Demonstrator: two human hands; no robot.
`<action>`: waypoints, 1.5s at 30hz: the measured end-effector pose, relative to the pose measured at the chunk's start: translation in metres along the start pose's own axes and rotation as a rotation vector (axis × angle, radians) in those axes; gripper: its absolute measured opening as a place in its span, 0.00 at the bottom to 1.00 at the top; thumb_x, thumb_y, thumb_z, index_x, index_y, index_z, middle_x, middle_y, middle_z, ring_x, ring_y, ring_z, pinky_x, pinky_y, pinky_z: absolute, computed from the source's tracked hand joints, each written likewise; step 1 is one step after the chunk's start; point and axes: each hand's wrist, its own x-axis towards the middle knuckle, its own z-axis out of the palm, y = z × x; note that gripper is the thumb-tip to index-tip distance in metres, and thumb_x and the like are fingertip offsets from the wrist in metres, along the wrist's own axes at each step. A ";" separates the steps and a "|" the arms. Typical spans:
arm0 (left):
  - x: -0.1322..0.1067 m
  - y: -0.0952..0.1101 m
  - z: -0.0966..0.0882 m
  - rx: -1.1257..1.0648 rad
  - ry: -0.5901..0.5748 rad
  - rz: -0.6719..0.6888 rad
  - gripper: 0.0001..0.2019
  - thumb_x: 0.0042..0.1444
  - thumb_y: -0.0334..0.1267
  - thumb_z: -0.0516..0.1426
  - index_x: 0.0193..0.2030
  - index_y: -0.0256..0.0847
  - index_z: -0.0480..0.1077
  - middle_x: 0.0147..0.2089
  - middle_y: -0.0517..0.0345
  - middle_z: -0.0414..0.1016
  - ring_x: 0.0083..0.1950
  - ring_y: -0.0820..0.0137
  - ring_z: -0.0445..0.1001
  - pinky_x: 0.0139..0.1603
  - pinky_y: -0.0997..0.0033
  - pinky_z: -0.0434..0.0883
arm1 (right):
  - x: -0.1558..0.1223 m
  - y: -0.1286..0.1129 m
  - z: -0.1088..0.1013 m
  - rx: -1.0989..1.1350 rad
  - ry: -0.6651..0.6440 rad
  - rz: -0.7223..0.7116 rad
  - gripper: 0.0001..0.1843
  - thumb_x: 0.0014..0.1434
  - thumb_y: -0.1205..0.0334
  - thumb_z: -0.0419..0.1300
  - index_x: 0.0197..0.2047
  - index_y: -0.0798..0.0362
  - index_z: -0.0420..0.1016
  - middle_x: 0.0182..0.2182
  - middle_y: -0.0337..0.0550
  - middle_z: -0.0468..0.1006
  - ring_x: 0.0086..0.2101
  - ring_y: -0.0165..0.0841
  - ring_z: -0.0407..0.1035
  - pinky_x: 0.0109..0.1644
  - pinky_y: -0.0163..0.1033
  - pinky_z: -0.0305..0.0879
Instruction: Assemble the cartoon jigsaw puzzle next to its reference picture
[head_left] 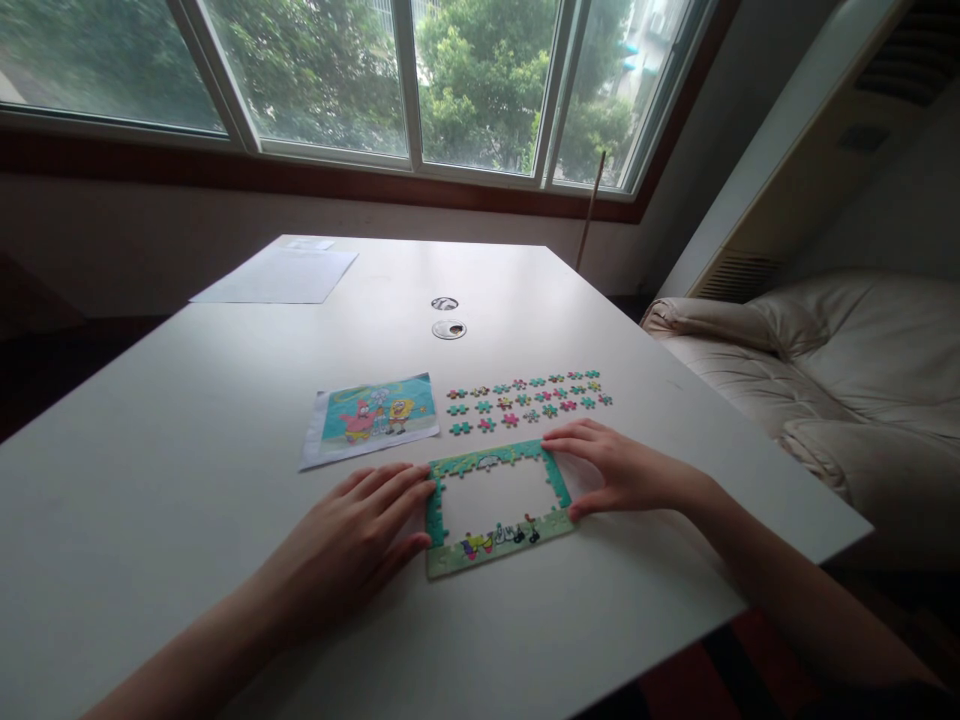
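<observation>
A jigsaw frame (495, 533), with only its green border pieces joined and its middle bare, lies on the white table (187, 480) in front of me. My left hand (352, 535) rests flat on the table, fingers stretched, touching the frame's left edge. My right hand (622, 472) lies against the frame's right edge, fingers spread along its top corner and thumb at its lower corner. Several loose puzzle pieces (525, 400) sit in rows just beyond the frame. A cartoon reference picture (371, 417) lies to the left of them.
Sheets of white paper (281, 275) lie at the table's far left. Two round cable holes (448, 316) sit mid-table. A cream sofa (840, 380) stands to the right of the table. Windows run along the far wall, with a thin stick (590, 210) leaning there.
</observation>
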 end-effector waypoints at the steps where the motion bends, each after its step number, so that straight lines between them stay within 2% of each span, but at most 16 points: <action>1: 0.000 0.000 0.000 0.009 -0.007 0.001 0.18 0.64 0.44 0.49 0.57 0.42 0.66 0.56 0.51 0.71 0.56 0.61 0.68 0.53 0.61 0.68 | 0.000 0.000 -0.001 -0.002 0.003 -0.003 0.40 0.48 0.42 0.65 0.60 0.53 0.64 0.57 0.55 0.66 0.57 0.46 0.58 0.61 0.53 0.56; 6: -0.001 -0.001 -0.002 0.056 -0.028 -0.001 0.18 0.64 0.45 0.49 0.56 0.41 0.66 0.56 0.50 0.71 0.56 0.60 0.68 0.53 0.59 0.68 | 0.006 0.001 -0.011 -0.017 0.052 -0.016 0.28 0.58 0.48 0.59 0.58 0.53 0.67 0.54 0.53 0.68 0.55 0.42 0.61 0.59 0.48 0.60; 10: -0.001 -0.003 -0.002 0.031 -0.002 -0.010 0.17 0.63 0.45 0.50 0.56 0.43 0.66 0.55 0.52 0.72 0.56 0.61 0.68 0.53 0.60 0.68 | 0.027 0.004 -0.020 -0.108 0.068 0.006 0.20 0.62 0.53 0.54 0.55 0.51 0.70 0.49 0.52 0.70 0.49 0.41 0.65 0.53 0.48 0.63; 16: -0.001 -0.003 -0.001 0.028 0.014 0.004 0.17 0.63 0.44 0.51 0.56 0.43 0.66 0.55 0.52 0.72 0.55 0.60 0.69 0.53 0.61 0.68 | 0.071 0.005 -0.014 -0.206 0.068 0.011 0.19 0.67 0.59 0.45 0.55 0.50 0.70 0.42 0.51 0.71 0.42 0.39 0.64 0.50 0.47 0.62; 21: -0.002 -0.003 -0.002 0.043 -0.010 0.003 0.17 0.63 0.44 0.50 0.57 0.42 0.66 0.55 0.52 0.72 0.55 0.60 0.69 0.52 0.60 0.69 | 0.092 0.000 -0.001 -0.288 0.070 -0.028 0.19 0.67 0.60 0.46 0.58 0.48 0.68 0.43 0.50 0.71 0.42 0.39 0.62 0.49 0.46 0.61; 26: -0.001 -0.003 -0.003 0.062 -0.025 0.019 0.17 0.64 0.44 0.50 0.56 0.41 0.66 0.54 0.51 0.72 0.55 0.60 0.69 0.52 0.60 0.69 | 0.103 -0.005 0.001 -0.351 0.056 -0.030 0.18 0.66 0.60 0.47 0.55 0.50 0.71 0.44 0.52 0.71 0.43 0.41 0.62 0.49 0.47 0.61; 35: -0.001 -0.002 -0.005 0.073 -0.031 0.017 0.16 0.64 0.43 0.49 0.55 0.42 0.66 0.54 0.51 0.72 0.55 0.60 0.69 0.53 0.59 0.68 | 0.142 -0.013 0.002 -0.325 0.095 -0.080 0.13 0.61 0.59 0.57 0.47 0.54 0.74 0.43 0.51 0.72 0.43 0.39 0.66 0.46 0.42 0.61; 39: -0.002 -0.003 -0.004 0.071 -0.024 0.025 0.16 0.64 0.43 0.49 0.55 0.41 0.66 0.54 0.51 0.72 0.55 0.60 0.69 0.51 0.60 0.68 | 0.155 -0.016 0.003 -0.318 0.035 -0.024 0.14 0.58 0.54 0.60 0.43 0.55 0.75 0.42 0.51 0.72 0.42 0.39 0.67 0.43 0.39 0.61; 45: -0.001 -0.003 -0.004 0.049 -0.019 0.028 0.16 0.65 0.43 0.49 0.54 0.40 0.66 0.53 0.50 0.72 0.55 0.60 0.69 0.51 0.59 0.69 | 0.164 -0.016 0.001 -0.201 -0.075 0.061 0.10 0.57 0.58 0.61 0.40 0.55 0.75 0.42 0.52 0.73 0.42 0.39 0.67 0.42 0.38 0.60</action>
